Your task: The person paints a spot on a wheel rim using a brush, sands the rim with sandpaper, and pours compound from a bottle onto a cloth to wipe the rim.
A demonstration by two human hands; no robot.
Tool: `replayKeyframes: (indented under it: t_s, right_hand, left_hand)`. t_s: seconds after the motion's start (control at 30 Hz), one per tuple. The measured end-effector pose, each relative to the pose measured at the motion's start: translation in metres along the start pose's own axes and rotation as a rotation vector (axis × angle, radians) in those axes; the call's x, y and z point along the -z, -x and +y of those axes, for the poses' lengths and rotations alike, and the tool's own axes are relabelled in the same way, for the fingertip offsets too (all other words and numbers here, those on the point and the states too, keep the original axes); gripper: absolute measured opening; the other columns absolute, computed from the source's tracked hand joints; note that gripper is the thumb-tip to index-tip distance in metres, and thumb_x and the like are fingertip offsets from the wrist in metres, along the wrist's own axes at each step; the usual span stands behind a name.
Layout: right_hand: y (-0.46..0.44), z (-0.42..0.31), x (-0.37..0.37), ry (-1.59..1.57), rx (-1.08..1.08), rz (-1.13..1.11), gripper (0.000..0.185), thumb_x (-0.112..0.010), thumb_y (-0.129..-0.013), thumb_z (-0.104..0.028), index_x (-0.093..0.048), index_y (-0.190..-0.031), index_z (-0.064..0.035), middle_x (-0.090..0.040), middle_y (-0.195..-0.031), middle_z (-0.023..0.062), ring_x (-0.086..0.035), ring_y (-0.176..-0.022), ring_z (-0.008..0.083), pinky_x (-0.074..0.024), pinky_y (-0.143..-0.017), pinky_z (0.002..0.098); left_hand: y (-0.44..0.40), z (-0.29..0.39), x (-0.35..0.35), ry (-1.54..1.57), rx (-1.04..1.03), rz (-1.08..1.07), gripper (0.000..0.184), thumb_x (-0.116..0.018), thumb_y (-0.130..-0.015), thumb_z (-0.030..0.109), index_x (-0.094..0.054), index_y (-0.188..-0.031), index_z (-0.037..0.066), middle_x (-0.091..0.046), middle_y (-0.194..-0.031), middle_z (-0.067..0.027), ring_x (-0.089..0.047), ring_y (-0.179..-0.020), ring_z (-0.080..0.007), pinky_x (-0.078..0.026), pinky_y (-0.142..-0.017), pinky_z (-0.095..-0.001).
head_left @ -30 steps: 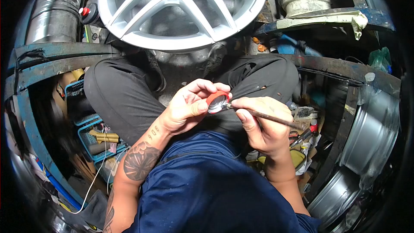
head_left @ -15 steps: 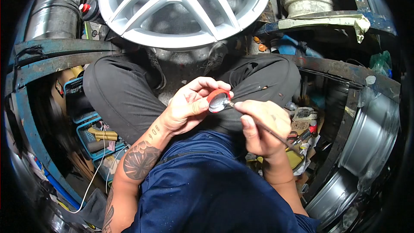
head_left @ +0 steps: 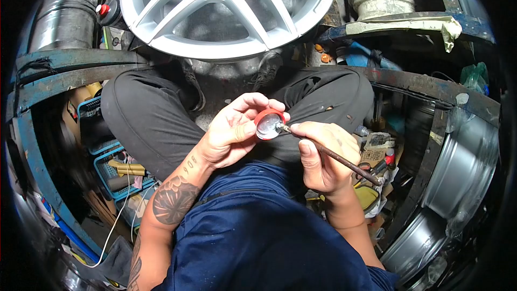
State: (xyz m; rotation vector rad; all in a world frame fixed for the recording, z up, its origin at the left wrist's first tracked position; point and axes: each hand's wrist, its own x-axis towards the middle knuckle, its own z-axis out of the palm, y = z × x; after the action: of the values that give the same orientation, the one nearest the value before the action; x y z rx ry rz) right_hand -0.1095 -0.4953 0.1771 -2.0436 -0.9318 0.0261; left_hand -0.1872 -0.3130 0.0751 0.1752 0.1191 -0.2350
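My left hand [head_left: 237, 126] grips a small red cap [head_left: 271, 124] by its rim, its hollow side tilted toward me. Greyish-white paste or paint coats the inside of the cap. In my right hand [head_left: 328, 156] is a thin brown-handled paintbrush [head_left: 347, 163], held like a pen, its tip touching the inside of the cap. Both hands are above my lap, close together. A silver alloy wheel [head_left: 215, 48] lies in front of my feet, spokes facing up.
Blue metal frames [head_left: 81, 59] run along both sides. Blue plastic baskets [head_left: 110, 170] with tools and a white cable are at the left. More wheel rims [head_left: 458, 167] stand at the right, near a cluttered lower shelf. A red-topped dark container [head_left: 109, 12] sits beyond the left frame.
The brush has turned slightly in my right hand, so its handle shows more clearly. The cap has shifted a little to the left, still in my left hand.
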Motion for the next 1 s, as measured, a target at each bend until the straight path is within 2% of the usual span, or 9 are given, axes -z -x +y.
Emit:
replayKeyframes:
  t_s: [0.13, 0.2, 0.3, 0.4, 0.53, 0.67, 0.77, 0.83, 1.0]
  right_hand:
    - [0.002, -0.005, -0.007, -0.221, -0.074, -0.032, 0.013, -0.073, -0.089, -0.007, -0.075, -0.1, -0.0004, -0.076, -0.091, 0.0141, -0.074, -0.077, 0.027, -0.0566, -0.07, 0.0347]
    - [0.003, -0.002, -0.004, -0.136, -0.062, -0.013, 0.013, -0.074, -0.088, -0.007, -0.075, -0.099, -0.0005, -0.075, -0.09, 0.0138, -0.074, -0.077, 0.0271, -0.0568, -0.07, 0.0349]
    - [0.003, 0.0, 0.0, -0.013, -0.005, 0.005, 0.014, -0.075, -0.088, -0.008, -0.073, -0.099, -0.0008, -0.074, -0.087, 0.0132, -0.073, -0.076, 0.0274, -0.0565, -0.069, 0.0355]
    - [0.002, -0.003, 0.002, 0.037, 0.037, -0.041, 0.014, -0.074, -0.089, -0.008, -0.072, -0.101, -0.0003, -0.073, -0.086, 0.0128, -0.072, -0.074, 0.028, -0.0554, -0.067, 0.0351]
    - [0.003, 0.004, -0.007, -0.281, -0.073, 0.002, 0.012, -0.07, -0.092, -0.005, -0.072, -0.102, 0.0013, -0.073, -0.088, 0.0146, -0.073, -0.076, 0.0291, -0.0572, -0.071, 0.0344]
    - [0.002, 0.002, 0.003, -0.084, -0.085, 0.038, 0.008, -0.07, -0.092, -0.003, -0.071, -0.098, 0.0014, -0.074, -0.089, 0.0143, -0.073, -0.074, 0.0293, -0.0578, -0.07, 0.037]
    - [0.005, 0.002, -0.001, -0.274, -0.145, -0.047, 0.009, -0.07, -0.093, -0.003, -0.071, -0.1, 0.002, -0.073, -0.087, 0.0143, -0.071, -0.072, 0.0297, -0.0572, -0.069, 0.0369]
    - [0.006, -0.001, 0.001, -0.364, -0.252, 0.042, 0.009, -0.067, -0.097, -0.002, -0.071, -0.099, 0.0057, -0.073, -0.088, 0.0138, -0.071, -0.073, 0.025, -0.0561, -0.069, 0.0348]
    - [0.009, 0.002, 0.007, -0.251, -0.265, 0.064, 0.009, -0.066, -0.096, -0.002, -0.072, -0.097, 0.0059, -0.074, -0.089, 0.0148, -0.071, -0.074, 0.0257, -0.0567, -0.07, 0.0347]
  left_hand:
    - [-0.001, -0.003, 0.002, 0.02, 0.011, -0.005, 0.052, -0.077, -0.092, 0.013, -0.052, -0.137, 0.006, -0.058, -0.141, -0.0201, -0.055, -0.135, -0.0353, -0.043, -0.116, -0.0476]
    - [0.0, -0.002, 0.004, -0.017, 0.012, 0.0, 0.049, -0.075, -0.093, 0.012, -0.053, -0.137, 0.01, -0.058, -0.141, -0.0194, -0.052, -0.136, -0.041, -0.041, -0.117, -0.0547]
    - [0.0, -0.001, 0.005, -0.044, 0.01, -0.004, 0.051, -0.075, -0.093, 0.012, -0.052, -0.138, 0.011, -0.058, -0.141, -0.0199, -0.052, -0.136, -0.0404, -0.04, -0.118, -0.055]
    - [-0.001, -0.002, 0.007, -0.062, -0.007, -0.029, 0.053, -0.075, -0.094, 0.012, -0.051, -0.141, 0.012, -0.057, -0.141, -0.0202, -0.052, -0.137, -0.0396, -0.041, -0.117, -0.0546]
    - [-0.001, -0.004, 0.007, -0.059, 0.002, -0.028, 0.054, -0.074, -0.095, 0.013, -0.049, -0.143, 0.012, -0.057, -0.142, -0.0213, -0.052, -0.137, -0.0387, -0.042, -0.116, -0.053]
    - [-0.001, -0.004, 0.004, -0.057, 0.001, -0.032, 0.053, -0.073, -0.096, 0.013, -0.048, -0.143, 0.011, -0.056, -0.142, -0.0226, -0.053, -0.136, -0.0384, -0.045, -0.115, -0.0506]
    - [-0.002, -0.004, 0.001, -0.069, 0.012, -0.03, 0.053, -0.072, -0.096, 0.013, -0.046, -0.143, 0.01, -0.055, -0.142, -0.024, -0.056, -0.134, -0.0371, -0.048, -0.112, -0.0488]
    - [-0.004, -0.004, -0.001, -0.072, 0.02, -0.032, 0.054, -0.072, -0.096, 0.013, -0.045, -0.143, 0.009, -0.055, -0.142, -0.0247, -0.057, -0.133, -0.0359, -0.05, -0.111, -0.0478]
    - [-0.004, -0.005, -0.003, -0.068, 0.034, -0.015, 0.054, -0.072, -0.097, 0.013, -0.044, -0.143, 0.009, -0.054, -0.143, -0.0248, -0.058, -0.131, -0.0341, -0.052, -0.108, -0.0451]
